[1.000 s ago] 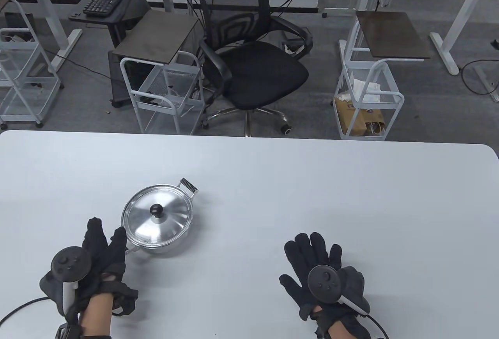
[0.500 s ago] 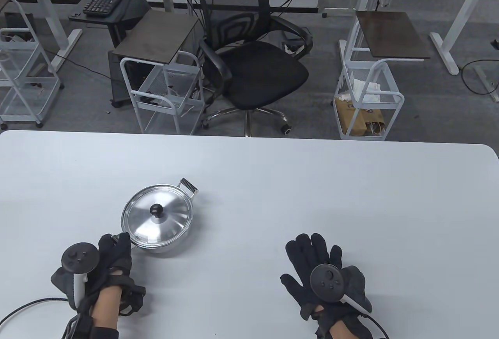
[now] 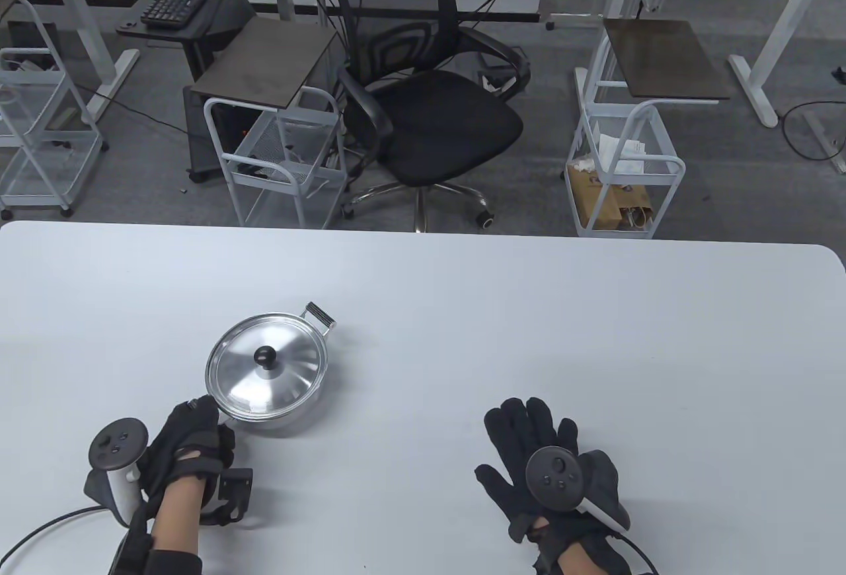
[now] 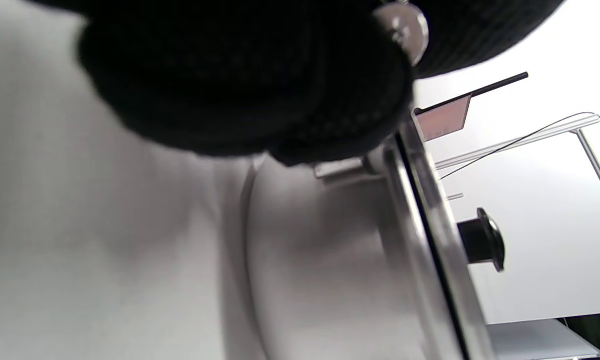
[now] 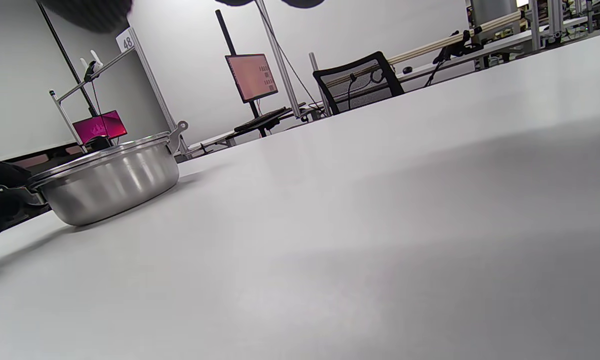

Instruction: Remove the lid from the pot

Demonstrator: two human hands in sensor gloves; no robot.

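A steel pot (image 3: pixel 281 418) stands on the white table (image 3: pixel 529 310) at the left, closed by a steel lid (image 3: pixel 268 367) with a black knob (image 3: pixel 266 357). My left hand (image 3: pixel 195 426) grips the pot's near side handle, fingers curled around it. In the left wrist view the gloved fingers (image 4: pixel 259 85) wrap the handle beside the pot wall (image 4: pixel 330 280), with the knob (image 4: pixel 482 240) beyond. My right hand (image 3: pixel 535 443) lies flat and open on the table, well right of the pot. The right wrist view shows the pot (image 5: pixel 109 182) far off to its left.
The pot's far side handle (image 3: pixel 319 317) points to the back right. Beyond the table's far edge stand a black office chair (image 3: pixel 429 106) and two white wire carts (image 3: pixel 284 158) (image 3: pixel 624 172).
My left hand moved from open beside the pot to curled around its near handle, and the wrist has turned. The right hand, the pot and the lid have stayed still.
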